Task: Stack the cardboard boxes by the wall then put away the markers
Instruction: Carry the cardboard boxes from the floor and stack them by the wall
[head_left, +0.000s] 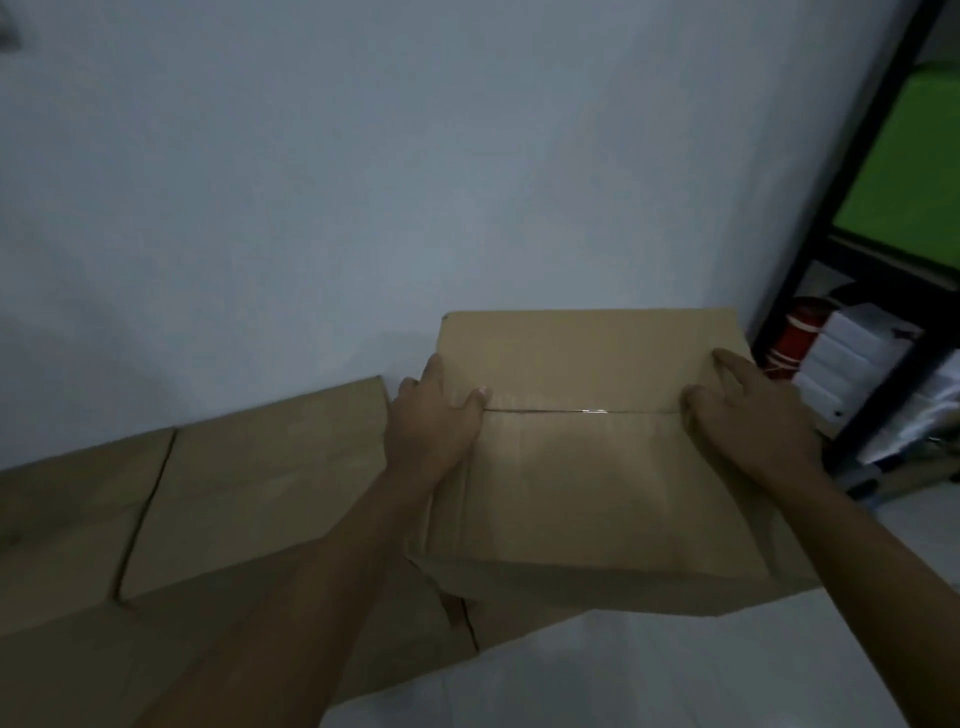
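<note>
Cardboard box (587, 457) | gripped between 2 hands: left (434, 415), right (753, 415)

We grip one taped cardboard box (587, 457) at both sides, left hand (434, 421) and right hand (753, 415). It sits atop lower boxes (249, 499) against the white wall (363, 182). A black shelf (852, 291) stands at right.
</note>
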